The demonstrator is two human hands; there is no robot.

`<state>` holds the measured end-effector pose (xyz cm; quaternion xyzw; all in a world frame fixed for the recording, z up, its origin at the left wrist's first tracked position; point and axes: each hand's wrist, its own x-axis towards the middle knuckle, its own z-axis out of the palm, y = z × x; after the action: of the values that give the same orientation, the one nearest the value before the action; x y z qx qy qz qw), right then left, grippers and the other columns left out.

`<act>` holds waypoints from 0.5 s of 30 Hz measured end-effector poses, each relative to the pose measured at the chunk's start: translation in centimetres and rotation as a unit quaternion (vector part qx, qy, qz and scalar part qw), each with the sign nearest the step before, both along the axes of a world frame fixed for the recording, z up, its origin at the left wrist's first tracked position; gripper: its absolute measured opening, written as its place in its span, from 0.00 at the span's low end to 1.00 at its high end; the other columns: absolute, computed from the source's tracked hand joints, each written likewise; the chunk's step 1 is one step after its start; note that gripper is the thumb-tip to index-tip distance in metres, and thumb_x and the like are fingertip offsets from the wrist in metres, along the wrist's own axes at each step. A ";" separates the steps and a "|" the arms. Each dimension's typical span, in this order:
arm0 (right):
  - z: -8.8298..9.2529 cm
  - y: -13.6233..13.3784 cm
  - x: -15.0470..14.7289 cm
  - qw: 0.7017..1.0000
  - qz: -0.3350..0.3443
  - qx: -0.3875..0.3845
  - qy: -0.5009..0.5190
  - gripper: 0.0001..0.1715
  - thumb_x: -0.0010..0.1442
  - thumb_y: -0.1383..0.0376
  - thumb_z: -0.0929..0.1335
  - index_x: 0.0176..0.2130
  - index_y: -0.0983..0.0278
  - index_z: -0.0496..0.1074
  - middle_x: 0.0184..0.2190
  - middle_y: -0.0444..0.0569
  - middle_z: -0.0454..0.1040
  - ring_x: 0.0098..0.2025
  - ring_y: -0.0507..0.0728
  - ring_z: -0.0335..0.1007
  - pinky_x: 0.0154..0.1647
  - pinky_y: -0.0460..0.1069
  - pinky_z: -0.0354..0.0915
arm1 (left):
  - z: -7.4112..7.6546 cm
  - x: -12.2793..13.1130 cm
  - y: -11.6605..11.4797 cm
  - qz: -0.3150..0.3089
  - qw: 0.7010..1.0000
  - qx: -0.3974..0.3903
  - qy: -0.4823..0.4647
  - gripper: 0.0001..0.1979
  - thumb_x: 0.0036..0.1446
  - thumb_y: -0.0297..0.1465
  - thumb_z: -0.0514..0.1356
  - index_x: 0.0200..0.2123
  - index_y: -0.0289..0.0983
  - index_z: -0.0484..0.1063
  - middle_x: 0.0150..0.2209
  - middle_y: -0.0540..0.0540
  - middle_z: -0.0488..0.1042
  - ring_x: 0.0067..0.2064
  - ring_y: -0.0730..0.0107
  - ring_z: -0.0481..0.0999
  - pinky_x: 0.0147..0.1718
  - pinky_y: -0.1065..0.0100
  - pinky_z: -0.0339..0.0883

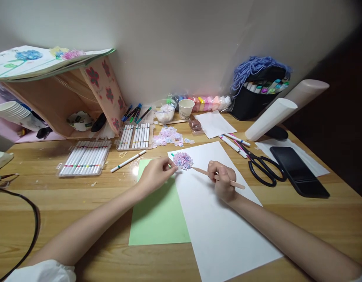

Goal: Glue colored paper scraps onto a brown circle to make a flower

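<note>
A white sheet (216,219) lies on the wooden desk, partly over a green sheet (157,219). Near its top sits a round cluster of pink, blue and white paper bits (183,160). My left hand (156,172) rests beside that cluster with its fingers pinched together at the cluster's left edge; what they pinch is too small to name. My right hand (222,181) is closed round a thin wooden stick (238,184), whose tip points at the cluster's right side.
Black scissors (261,166) and a black phone (298,170) lie right of the sheet. Loose paper bits (169,136), marker trays (136,136), a loose pen (128,161), a paper cup (186,108) and a bowl (165,112) stand behind. A rolled paper (270,118) lies at right.
</note>
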<state>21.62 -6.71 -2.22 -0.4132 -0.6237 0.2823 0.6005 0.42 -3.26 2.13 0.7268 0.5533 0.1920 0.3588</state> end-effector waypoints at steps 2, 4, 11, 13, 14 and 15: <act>0.0 0.0 -0.1 0.999 0.023 0.006 -0.023 0.26 0.66 0.58 0.53 0.19 0.61 0.57 0.16 0.43 0.55 0.19 0.52 0.51 0.23 0.50 0.48 | -0.2 0.7 -0.7 -0.005 0.999 0.025 0.028 0.10 0.55 0.38 0.57 0.29 0.38 0.71 0.23 0.52 0.70 0.26 0.73 0.66 0.24 0.72 0.51; 0.1 0.1 -0.2 0.997 0.051 0.016 -0.057 0.25 0.67 0.60 0.53 0.20 0.62 0.57 0.17 0.43 0.56 0.20 0.52 0.52 0.24 0.50 0.50 | -0.3 1.2 -1.1 -0.005 0.998 0.043 0.046 0.09 0.55 0.37 0.56 0.29 0.39 0.71 0.24 0.53 0.71 0.27 0.73 0.67 0.25 0.71 0.52; 0.9 0.4 -0.4 0.985 0.089 0.016 -0.146 0.21 0.67 0.62 0.55 0.23 0.61 0.58 0.18 0.42 0.58 0.22 0.51 0.56 0.25 0.49 0.54 | -0.8 1.5 -1.3 0.000 0.995 0.074 0.064 0.08 0.57 0.36 0.55 0.30 0.40 0.70 0.24 0.54 0.72 0.26 0.74 0.68 0.25 0.71 0.52; 1.1 0.4 -0.5 0.982 0.091 0.010 -0.168 0.21 0.67 0.63 0.55 0.23 0.61 0.58 0.18 0.42 0.58 0.22 0.51 0.56 0.25 0.48 0.54 | -1.0 1.6 -1.3 -0.002 0.995 0.080 0.062 0.08 0.57 0.36 0.55 0.31 0.40 0.70 0.24 0.55 0.72 0.26 0.74 0.68 0.25 0.71 0.52; 1.2 0.4 -0.5 0.980 0.092 0.009 -0.176 0.21 0.67 0.63 0.55 0.23 0.61 0.58 0.18 0.42 0.58 0.22 0.51 0.56 0.25 0.48 0.54 | -1.1 1.7 -1.4 -0.003 0.995 0.082 0.061 0.07 0.57 0.36 0.55 0.31 0.40 0.70 0.24 0.55 0.72 0.26 0.74 0.68 0.25 0.71 0.52; 1.3 0.4 -0.6 0.979 0.093 0.009 -0.181 0.21 0.67 0.63 0.55 0.23 0.61 0.58 0.18 0.42 0.59 0.22 0.51 0.56 0.25 0.48 0.54 | -1.2 1.7 -1.4 -0.005 0.995 0.084 0.060 0.07 0.57 0.35 0.55 0.31 0.40 0.70 0.24 0.55 0.72 0.26 0.74 0.68 0.25 0.72 0.52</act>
<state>21.06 -6.32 -0.92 -0.3929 -0.7602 0.2517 0.4522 2.13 -4.63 0.91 0.7673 0.5520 0.1921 0.2641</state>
